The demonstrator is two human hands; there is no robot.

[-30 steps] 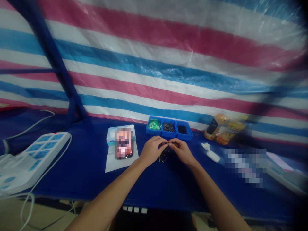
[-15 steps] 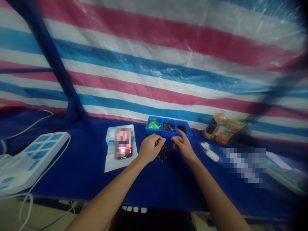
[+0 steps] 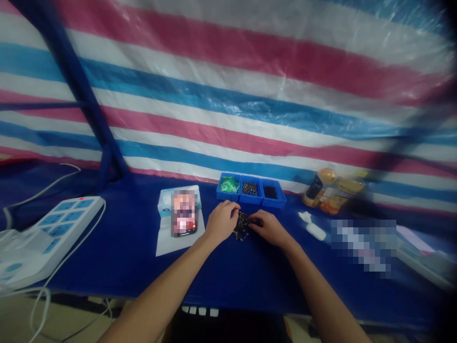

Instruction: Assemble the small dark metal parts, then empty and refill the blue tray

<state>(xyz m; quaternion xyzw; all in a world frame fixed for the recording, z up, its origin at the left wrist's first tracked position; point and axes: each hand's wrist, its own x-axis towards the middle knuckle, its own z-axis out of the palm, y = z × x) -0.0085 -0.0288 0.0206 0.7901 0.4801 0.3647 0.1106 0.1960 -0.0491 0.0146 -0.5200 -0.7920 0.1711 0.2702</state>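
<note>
A small pile of dark and brassy screw-like pieces lies on the blue tabletop between my hands. Curled over its left edge is my left hand, with thumb and fingers drawn together; anything between the tips is too small to name. My right hand reaches the pile's right edge, thumb and index finger closed in a pinch whose contents I cannot make out. Just beyond the pile stand three joined blue bins: one with green plastic packets, one with small metallic pieces, one with tiny black pieces.
To the left, a phone leans on a tissue box; a white power strip with cables lies farther left. On the right are a white earbud-like case, a bottle and a yellow package. Striped sheeting hangs behind.
My right hand has come down from in front of the right bin to the pile's right edge, its raised index finger now bent in. My left hand has shifted only slightly.
</note>
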